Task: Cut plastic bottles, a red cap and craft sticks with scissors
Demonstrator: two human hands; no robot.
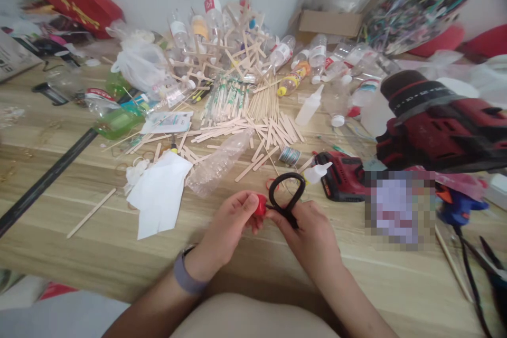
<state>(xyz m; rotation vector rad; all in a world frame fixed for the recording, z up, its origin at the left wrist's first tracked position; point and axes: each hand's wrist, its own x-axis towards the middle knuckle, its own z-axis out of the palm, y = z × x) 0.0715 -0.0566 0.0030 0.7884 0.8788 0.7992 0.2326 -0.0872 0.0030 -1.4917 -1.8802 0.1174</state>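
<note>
Near the table's front edge, my left hand [238,212] pinches a small red bottle cap [260,205] between thumb and fingers. My right hand [312,229] is closed around a pair of scissors with black loop handles [298,190]. The scissors' narrow end points left and meets the cap; its tip is hidden, so I cannot tell how far it goes in. Just beyond my hands lie a clear plastic bottle piece [222,163], a spool of thread [290,156] and a small glue bottle [317,172].
A red power drill [443,121] stands at the right, near a blue glue gun [459,208]. Scattered craft sticks [237,129], skewers [264,97] and plastic bottles [281,53] fill the back. At left lie white paper [160,195] and a long black bar [51,177].
</note>
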